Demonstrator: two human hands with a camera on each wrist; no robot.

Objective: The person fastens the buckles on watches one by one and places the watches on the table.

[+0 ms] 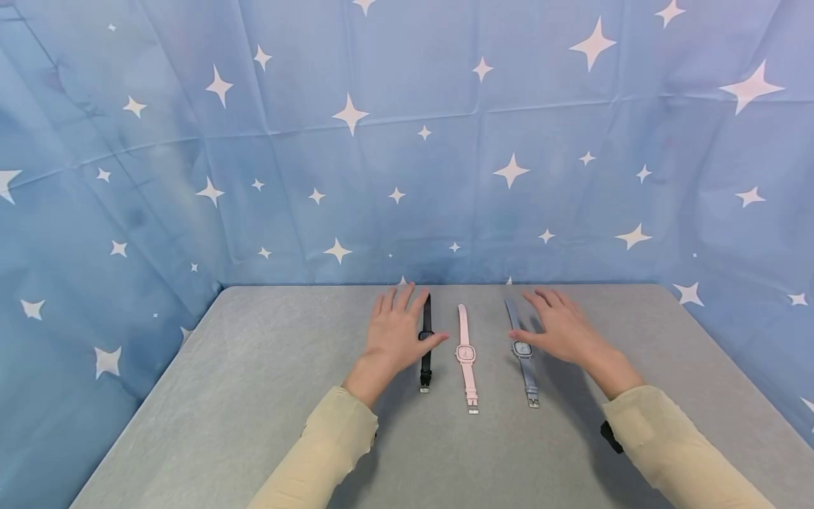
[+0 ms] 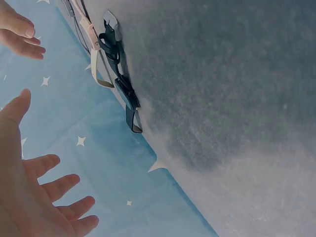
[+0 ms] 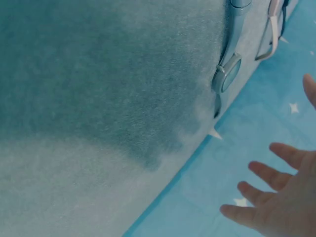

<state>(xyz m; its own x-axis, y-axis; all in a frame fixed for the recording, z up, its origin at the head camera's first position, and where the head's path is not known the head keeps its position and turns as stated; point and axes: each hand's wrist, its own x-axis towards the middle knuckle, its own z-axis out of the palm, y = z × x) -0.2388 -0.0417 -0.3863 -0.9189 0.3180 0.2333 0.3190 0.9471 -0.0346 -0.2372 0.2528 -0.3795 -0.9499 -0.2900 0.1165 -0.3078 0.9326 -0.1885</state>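
Three wristwatches lie unbuckled in a row on the grey table: a black watch [image 1: 426, 360], a pink watch [image 1: 466, 353] and a blue-grey watch [image 1: 523, 349]. My left hand [image 1: 396, 334], fingers spread, hovers by the black watch and covers part of it in the head view. The right hand [image 1: 559, 326] hovers beside the blue-grey watch, its thumb over the strap near the dial. Neither hand holds anything. In the left wrist view the black watch [image 2: 123, 84] stands out nearest; the right wrist view shows the blue-grey watch [image 3: 229, 71] closest.
The grey table [image 1: 254, 396] has rounded far corners. A blue curtain [image 1: 407, 162] with white stars hangs behind it and along both sides. A black strap [image 1: 611, 437] shows at the right wrist, under the beige sleeve [image 1: 674, 438].
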